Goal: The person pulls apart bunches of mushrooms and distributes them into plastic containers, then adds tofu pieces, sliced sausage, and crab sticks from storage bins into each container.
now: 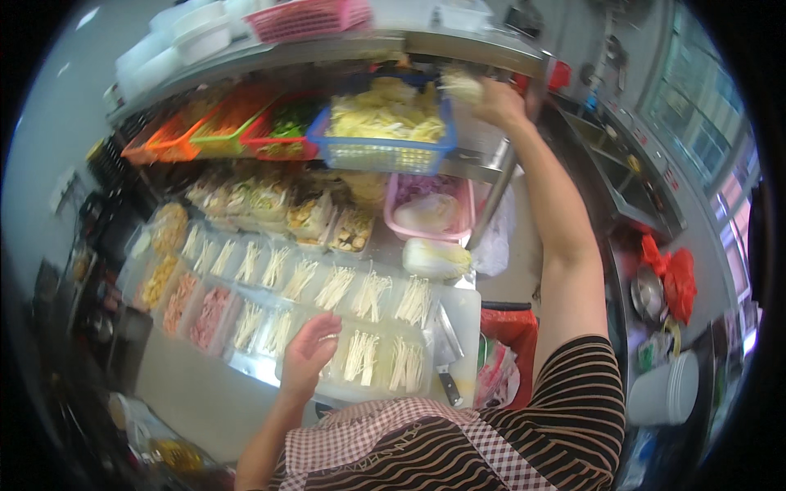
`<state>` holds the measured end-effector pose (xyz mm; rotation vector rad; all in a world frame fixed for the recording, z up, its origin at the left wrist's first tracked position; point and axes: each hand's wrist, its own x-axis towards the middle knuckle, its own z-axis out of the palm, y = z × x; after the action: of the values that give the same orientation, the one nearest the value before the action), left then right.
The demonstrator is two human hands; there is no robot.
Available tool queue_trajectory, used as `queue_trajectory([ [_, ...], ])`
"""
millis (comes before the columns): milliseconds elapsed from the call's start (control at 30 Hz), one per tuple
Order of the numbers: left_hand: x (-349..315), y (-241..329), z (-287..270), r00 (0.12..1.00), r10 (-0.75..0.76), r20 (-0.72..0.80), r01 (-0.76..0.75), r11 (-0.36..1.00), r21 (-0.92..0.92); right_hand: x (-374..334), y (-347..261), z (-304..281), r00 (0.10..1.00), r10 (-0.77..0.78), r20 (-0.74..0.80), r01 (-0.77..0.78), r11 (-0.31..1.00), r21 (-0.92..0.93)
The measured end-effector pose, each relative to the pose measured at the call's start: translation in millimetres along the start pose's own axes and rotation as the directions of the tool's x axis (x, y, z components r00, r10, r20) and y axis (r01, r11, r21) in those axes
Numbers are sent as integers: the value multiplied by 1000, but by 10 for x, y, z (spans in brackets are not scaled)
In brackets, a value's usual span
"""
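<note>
Right hand [499,102]: apparently closed on a blurred pale bundle [460,85], at the right end of the shelf [476,168], beside the blue basket [385,155] | Left hand [309,350]: fingers loosely parted, holding nothing, toward the near edge of the bench [184,380] | Technique: grip lightly, bundle clear of the basket rim.

Red plastic bag [681,278] beside a metal bowl [645,299]

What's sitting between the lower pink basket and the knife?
In the head view, a pale cabbage, then a strip of pale board, lies between the pink basket and the knife.
</note>
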<state>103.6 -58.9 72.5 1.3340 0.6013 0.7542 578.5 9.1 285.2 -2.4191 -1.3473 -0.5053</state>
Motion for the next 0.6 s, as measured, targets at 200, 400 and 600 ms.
queue_trajectory([
  [200,-581,-384,-501,932,-190,-307,153,978,-140,1146,890,1219,913,-285,294,326,940,-102],
  [400,-964,-682,-782,870,-311,-382,270,950,-158,1770,1896,1986,661,-643,387,656,745,118],
  [600,-1065,-709,-1116,797,-268,-541,246,962,-115,1688,1640,1739,884,-455,109,462,886,-48],
])
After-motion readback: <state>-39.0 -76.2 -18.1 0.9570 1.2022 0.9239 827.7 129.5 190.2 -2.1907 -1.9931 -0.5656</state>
